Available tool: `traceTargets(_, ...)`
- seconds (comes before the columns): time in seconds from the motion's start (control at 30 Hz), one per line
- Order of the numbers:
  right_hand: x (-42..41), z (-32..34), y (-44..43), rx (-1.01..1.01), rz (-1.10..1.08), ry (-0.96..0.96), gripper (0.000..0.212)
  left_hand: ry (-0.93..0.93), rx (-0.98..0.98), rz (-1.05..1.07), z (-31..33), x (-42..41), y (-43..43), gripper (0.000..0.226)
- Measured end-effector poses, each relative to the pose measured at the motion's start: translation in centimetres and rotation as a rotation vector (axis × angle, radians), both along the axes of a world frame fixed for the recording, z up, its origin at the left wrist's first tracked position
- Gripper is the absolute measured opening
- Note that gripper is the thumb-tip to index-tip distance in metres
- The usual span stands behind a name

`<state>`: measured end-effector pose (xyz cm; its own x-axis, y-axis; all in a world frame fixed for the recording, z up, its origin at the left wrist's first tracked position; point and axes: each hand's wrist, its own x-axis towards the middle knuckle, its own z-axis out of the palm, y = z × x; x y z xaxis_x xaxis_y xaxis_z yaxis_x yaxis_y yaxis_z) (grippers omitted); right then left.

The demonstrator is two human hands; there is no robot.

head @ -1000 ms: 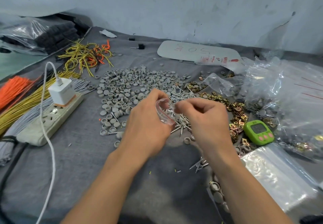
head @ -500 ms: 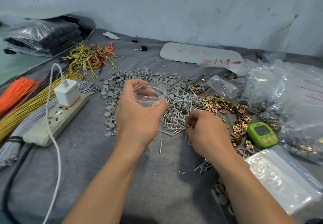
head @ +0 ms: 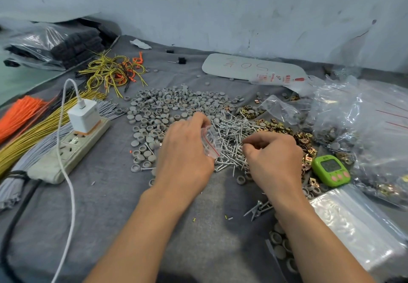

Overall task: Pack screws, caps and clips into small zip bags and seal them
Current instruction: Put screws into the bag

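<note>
The left hand grasps a small zip bag of thin clear plastic with a red strip along its mouth. The bag is just above the left edge of the screws. These are a heap of slim, shiny metal pieces with pointed ends. The right hand is over this heap with curled fingers, and I cannot tell if it pinches a screw.

Behind lie the caps, round, grey and matt. To the right are the clips, small folded pieces of brass-coloured metal. All lies on the table, which has a grey felt-like cover. A flat white board with rounded corners carries a handwritten "50". The red print beside it is too small to read.
</note>
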<state>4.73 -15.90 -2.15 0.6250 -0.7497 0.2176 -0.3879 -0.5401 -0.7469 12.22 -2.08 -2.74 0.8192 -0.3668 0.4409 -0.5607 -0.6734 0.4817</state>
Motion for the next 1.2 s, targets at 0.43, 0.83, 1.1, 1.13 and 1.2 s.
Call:
traceTargets(0.43, 0.4, -0.6, -0.2, -0.259, 0.161, 0.489, 0.017, 0.045, 0.001, -0.016, -0.4, 0.1, -0.2, 0.049)
traceTargets(0.83, 0.6, -0.9, -0.3, 0.290, 0.209, -0.375, 0.016, 0.093, 0.000, -0.070, -0.8, 0.1, -0.4, 0.047)
traceTargets(1.1, 1.0, -1.5, 1.3, 0.195, 0.544, -0.148, 0.015, 0.226, -0.052, -0.234, -0.5, -0.5, -0.9, 0.048)
traceTargets(1.13, 1.1, -1.5, 1.2, 0.185, 0.560, -0.113, 0.020, 0.238, -0.052, -0.256, -0.5, -0.7, -0.9, 0.047)
traceTargets(1.2, 1.2, -1.3, 1.0, 0.156, 0.576, -0.045, 0.040, 0.232, -0.046, -0.277, -0.6, -1.0, -1.0, 0.046)
